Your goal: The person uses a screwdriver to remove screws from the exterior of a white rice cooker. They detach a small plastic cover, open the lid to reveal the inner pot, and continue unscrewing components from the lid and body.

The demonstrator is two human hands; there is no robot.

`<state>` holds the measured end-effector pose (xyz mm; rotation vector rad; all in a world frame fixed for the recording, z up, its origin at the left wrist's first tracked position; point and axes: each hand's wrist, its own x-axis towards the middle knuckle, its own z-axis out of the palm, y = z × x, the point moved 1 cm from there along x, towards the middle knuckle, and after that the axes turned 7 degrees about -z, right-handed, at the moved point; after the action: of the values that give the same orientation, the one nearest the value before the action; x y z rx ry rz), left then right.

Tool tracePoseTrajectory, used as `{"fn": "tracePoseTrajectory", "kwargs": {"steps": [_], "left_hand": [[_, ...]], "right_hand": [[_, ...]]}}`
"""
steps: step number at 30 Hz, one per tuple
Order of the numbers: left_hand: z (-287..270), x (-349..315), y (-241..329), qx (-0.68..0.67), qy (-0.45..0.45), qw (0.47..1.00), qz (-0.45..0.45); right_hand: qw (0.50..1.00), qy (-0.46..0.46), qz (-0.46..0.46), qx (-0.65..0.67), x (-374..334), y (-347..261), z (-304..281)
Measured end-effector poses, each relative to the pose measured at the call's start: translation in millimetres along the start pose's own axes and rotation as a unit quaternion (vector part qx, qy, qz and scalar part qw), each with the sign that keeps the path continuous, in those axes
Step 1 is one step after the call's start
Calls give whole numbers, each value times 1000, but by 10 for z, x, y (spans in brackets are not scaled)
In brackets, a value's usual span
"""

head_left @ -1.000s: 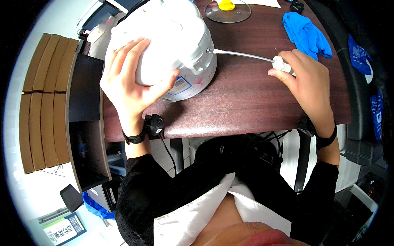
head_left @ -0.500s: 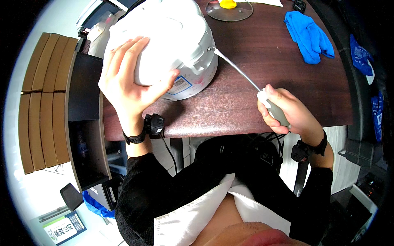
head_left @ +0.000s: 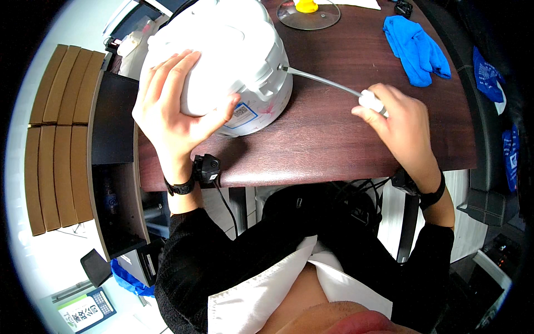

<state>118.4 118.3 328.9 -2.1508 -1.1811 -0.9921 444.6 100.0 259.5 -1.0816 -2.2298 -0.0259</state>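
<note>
A white rounded rice cooker (head_left: 245, 67) stands at the table's left end, with a blue-framed label on its lower side. My left hand (head_left: 172, 106) lies over its lid and near side, fingers spread and thumb stretched to the right. My right hand (head_left: 403, 119) is closed round the handle of a screwdriver (head_left: 328, 82). Its metal shaft points left, flattening toward the end. That end touches the right side of the cooker at a small dark spot below the lid. My fingers cover most of the handle; only a white part shows.
A glass lid (head_left: 307, 15) with a yellow knob lies at the far side of the brown table (head_left: 334, 145). Toward the far right is a crumpled blue cloth (head_left: 417, 51). Left of the table stand a dark shelf (head_left: 114, 122) and stacked cardboard boxes (head_left: 61, 139).
My right hand has moved away from me and turned, so the screwdriver slants less. Its end stays at the cooker's side. My left hand keeps its place on the cooker.
</note>
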Motion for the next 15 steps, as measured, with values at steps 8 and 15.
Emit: {"fn": "tracePoseTrajectory", "kwargs": {"steps": [8, 15], "left_hand": [[1, -13, -9, 0, 2, 1000, -4], [-3, -10, 13, -6, 1, 1000, -10]], "right_hand": [[836, -21, 237, 494, -80, 14, 141], [769, -12, 226, 598, 258, -233, 469]]}}
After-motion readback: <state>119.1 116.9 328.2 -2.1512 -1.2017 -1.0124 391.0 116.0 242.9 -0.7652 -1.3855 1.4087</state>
